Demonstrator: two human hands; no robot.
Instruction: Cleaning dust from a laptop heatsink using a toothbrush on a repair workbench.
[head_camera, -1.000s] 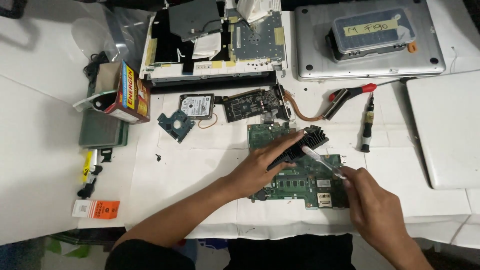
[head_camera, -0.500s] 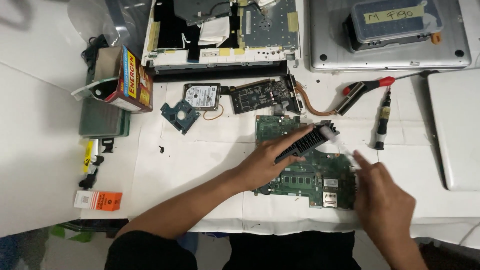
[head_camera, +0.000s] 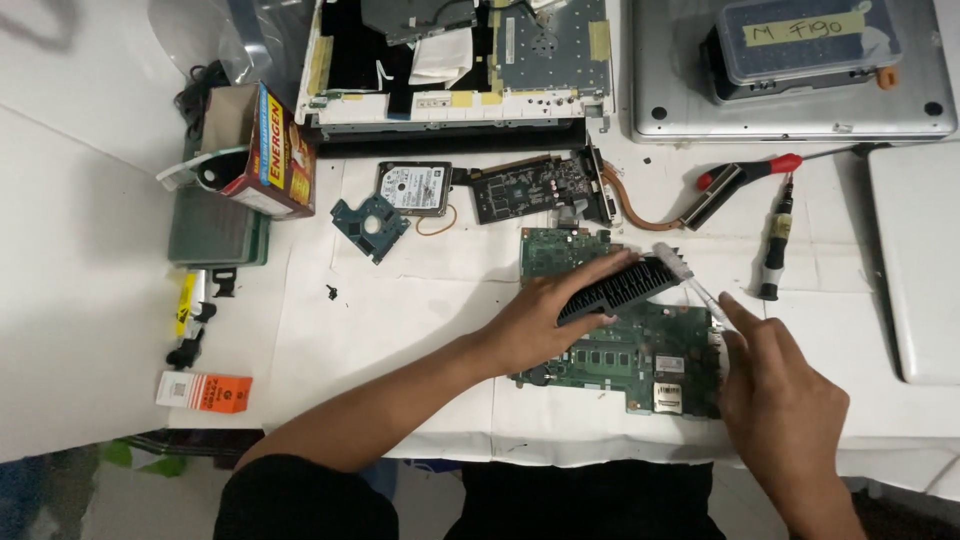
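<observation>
We have our left hand (head_camera: 545, 318) clasped around a black finned cooler (head_camera: 620, 288), lifting it just above the green circuit board (head_camera: 640, 360) that lies under our fingers. Our right hand (head_camera: 775, 385) grips a small white brush (head_camera: 690, 280), whose bristles touch the cooler's far end just beyond our left fingertips. The laptop shell (head_camera: 455, 70) lies well beyond our fingers, already opened and stripped, with a hard drive (head_camera: 413, 187) and a smaller card (head_camera: 525, 187) laid out. We judge cleaning under way, reassembly still ahead.
</observation>
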